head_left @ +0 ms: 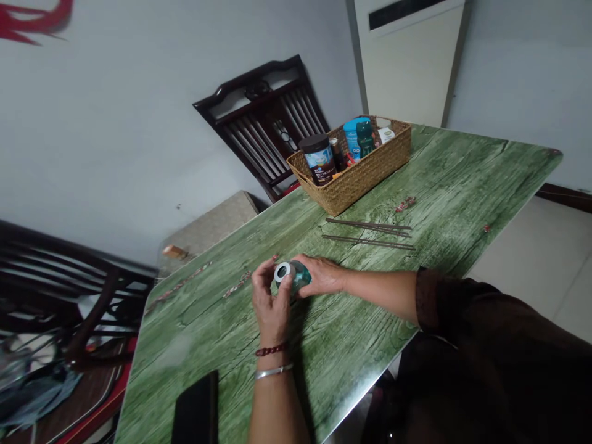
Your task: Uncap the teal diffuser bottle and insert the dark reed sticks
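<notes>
A small teal glass bottle [300, 275] with a white cap [282, 271] lies on its side just above the green wood-grain table [222, 333]. My right hand [322, 274] wraps round the bottle's body. My left hand [271, 303], with a red bead bracelet and a silver bangle on the wrist, pinches the white cap with its fingertips. Both hands meet near the middle of the table.
A woven basket [358, 174] with jars and bottles stands at the far side. Dark chopsticks [369, 234] lie beyond my hands. A black phone [197, 410] lies near the front edge. Dark wooden chairs [266, 117] stand behind and to the left of the table.
</notes>
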Available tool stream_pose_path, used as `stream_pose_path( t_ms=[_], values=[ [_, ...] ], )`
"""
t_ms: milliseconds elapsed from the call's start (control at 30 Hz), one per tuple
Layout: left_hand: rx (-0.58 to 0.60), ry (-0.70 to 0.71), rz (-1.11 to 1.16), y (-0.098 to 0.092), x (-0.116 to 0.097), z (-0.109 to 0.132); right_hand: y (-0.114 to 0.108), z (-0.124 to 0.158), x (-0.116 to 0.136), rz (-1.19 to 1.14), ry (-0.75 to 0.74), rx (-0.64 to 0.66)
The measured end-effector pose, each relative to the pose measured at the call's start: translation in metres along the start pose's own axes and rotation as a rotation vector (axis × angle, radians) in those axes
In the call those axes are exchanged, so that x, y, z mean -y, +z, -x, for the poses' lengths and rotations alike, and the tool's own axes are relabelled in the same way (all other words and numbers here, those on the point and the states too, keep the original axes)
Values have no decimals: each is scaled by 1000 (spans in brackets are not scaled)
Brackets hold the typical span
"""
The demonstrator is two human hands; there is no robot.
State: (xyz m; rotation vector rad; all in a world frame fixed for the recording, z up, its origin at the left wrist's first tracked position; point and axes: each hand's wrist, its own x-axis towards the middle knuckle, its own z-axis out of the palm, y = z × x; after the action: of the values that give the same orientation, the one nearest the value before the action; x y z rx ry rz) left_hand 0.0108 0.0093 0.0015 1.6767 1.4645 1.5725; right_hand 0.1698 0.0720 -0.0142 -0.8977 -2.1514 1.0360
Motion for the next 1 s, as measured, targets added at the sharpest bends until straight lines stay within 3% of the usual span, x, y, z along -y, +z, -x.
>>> stream_pose_path(
  t_ms=[133, 233, 333, 567, 800, 1000],
  values=[
    [118, -19, 40, -5, -4, 0, 2, -1, -2, 6, -18, -15],
    [44, 26, -64, -5, -1, -2, 2, -1, -2, 15, -3, -18],
    [41, 7, -160, -3, 3, -3, 2, 0, 0, 26, 8, -8],
    [-43, 4, -91, -7, 9, -5, 4, -2, -3, 36, -8, -15],
    [74, 49, -254, -6, 0, -6, 3, -3, -2, 45, -12, -7],
    [148, -85, 16, -5, -4, 1, -2, 0, 3, 25, 3, -1]
  ],
)
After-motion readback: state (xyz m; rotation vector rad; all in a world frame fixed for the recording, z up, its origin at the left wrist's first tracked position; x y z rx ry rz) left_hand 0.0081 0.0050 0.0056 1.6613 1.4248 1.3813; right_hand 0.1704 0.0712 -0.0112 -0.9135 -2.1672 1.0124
